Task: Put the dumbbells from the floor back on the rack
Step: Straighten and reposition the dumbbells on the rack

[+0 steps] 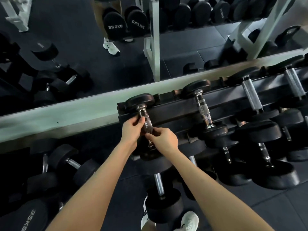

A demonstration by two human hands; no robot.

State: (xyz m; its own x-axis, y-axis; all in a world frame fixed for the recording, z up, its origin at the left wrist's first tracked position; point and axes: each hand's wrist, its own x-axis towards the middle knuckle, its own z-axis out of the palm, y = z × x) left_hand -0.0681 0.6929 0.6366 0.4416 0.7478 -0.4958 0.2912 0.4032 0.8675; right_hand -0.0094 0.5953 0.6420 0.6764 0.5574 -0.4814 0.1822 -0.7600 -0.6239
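Item: dumbbell (146,120), chrome knurled handle, black heads; location, left end of the rack (168,112), top tier, far head on or just over the back rail, near head hidden under the wrists. Left hand (133,126): fingers curled round the handle from the left, thumb over the top; right hand (164,139): fingers bent, pinching the handle's near end; both grip the one bar. Step in hand, as judged: seating the piece in its cradle; done well, it wants both heads lowered level onto the rails, the handle square to the rack like the neighbour (204,110) to its right, fingers kept on the bar and out of the gap between head and rail (a pinch risk), the grip loosened only once the weight sits without rocking. Outstanding: floor dumbbells (71,164) left of the rack's foot, among them a 35KG dumbbell (28,219); whether the pieces under the top tier sit on a lower tier or the floor, cannot tell.
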